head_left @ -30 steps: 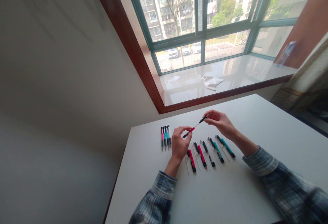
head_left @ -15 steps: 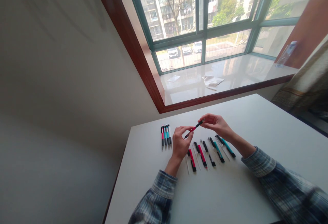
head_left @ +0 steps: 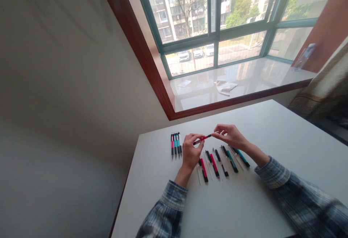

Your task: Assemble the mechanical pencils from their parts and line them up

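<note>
My left hand (head_left: 192,150) pinches a red and black pen barrel (head_left: 203,139) above the table. My right hand (head_left: 230,136) is closed at the barrel's far end, its fingertips on a thin whitish rod that looks like a pen refill (head_left: 216,132). Below the hands lie several taken-apart pens in a row: a red barrel (head_left: 203,171), another red barrel (head_left: 214,165), a clear and black barrel (head_left: 225,171), a teal barrel (head_left: 232,161) and a further teal barrel (head_left: 243,158). Black grips and thin refills lie beside them.
Several whole pens (head_left: 175,144) stand side by side left of my left hand on the white table (head_left: 231,205). Behind the table, a white cloth (head_left: 225,87) and a clear bottle (head_left: 304,57) are on the window sill. A wall (head_left: 81,122) borders the left.
My right hand has shifted slightly and its fingers have regrouped. The pen has turned closer to level, and a thin whitish rod now shows at its far end where a black part showed before.
</note>
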`<action>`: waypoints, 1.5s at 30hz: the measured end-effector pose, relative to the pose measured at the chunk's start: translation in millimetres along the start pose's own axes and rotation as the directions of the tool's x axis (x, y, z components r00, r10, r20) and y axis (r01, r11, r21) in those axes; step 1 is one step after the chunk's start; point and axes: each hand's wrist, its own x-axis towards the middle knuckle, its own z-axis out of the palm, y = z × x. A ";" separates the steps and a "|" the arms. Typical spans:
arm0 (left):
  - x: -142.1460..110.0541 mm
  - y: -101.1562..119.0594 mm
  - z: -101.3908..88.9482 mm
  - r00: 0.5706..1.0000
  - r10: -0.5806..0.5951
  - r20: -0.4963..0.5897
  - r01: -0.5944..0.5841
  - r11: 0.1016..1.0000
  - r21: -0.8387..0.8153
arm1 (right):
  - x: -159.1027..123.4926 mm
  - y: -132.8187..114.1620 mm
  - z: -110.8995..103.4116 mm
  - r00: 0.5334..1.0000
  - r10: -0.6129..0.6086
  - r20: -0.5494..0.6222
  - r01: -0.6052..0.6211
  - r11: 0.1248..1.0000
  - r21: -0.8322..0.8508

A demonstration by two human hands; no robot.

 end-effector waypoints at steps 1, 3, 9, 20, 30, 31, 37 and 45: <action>-0.2 0.4 0.2 1.000 0.005 0.001 -0.005 1.000 0.010 | -0.3 -0.2 -0.3 1.000 -0.004 0.008 0.005 0.999 -0.044; -0.5 1.0 0.5 1.000 0.012 0.001 -0.012 0.999 0.030 | -0.7 -0.1 -0.8 0.999 -0.006 0.032 0.010 0.993 -0.116; -1.4 -1.2 -0.3 1.000 0.005 -0.020 -0.004 0.996 0.088 | -1.0 -1.2 -4.9 0.999 0.016 0.051 -0.013 0.999 -0.046; -1.2 0.8 -2.2 1.000 0.017 -0.025 -0.014 0.993 0.115 | 1.2 1.9 -4.1 0.990 -0.139 0.027 0.140 0.989 -0.036; -2.9 0.4 -0.7 0.996 0.087 0.000 -0.086 0.977 0.198 | 0.5 5.4 -7.3 0.989 -0.077 0.129 0.102 0.973 -0.207; -3.0 0.4 -0.6 0.996 0.087 -0.003 -0.084 0.976 0.200 | 0.5 5.2 -7.4 0.989 -0.069 0.129 0.094 0.976 -0.198; -2.6 -1.4 -1.0 0.998 0.053 -0.025 -0.049 0.986 0.161 | 0.3 3.6 -6.3 0.993 -0.106 0.048 0.109 0.991 -0.083; -2.5 -2.2 -0.6 0.998 0.056 -0.014 -0.053 0.986 0.161 | 0.5 4.7 -5.1 0.988 -0.133 0.084 0.143 0.982 -0.125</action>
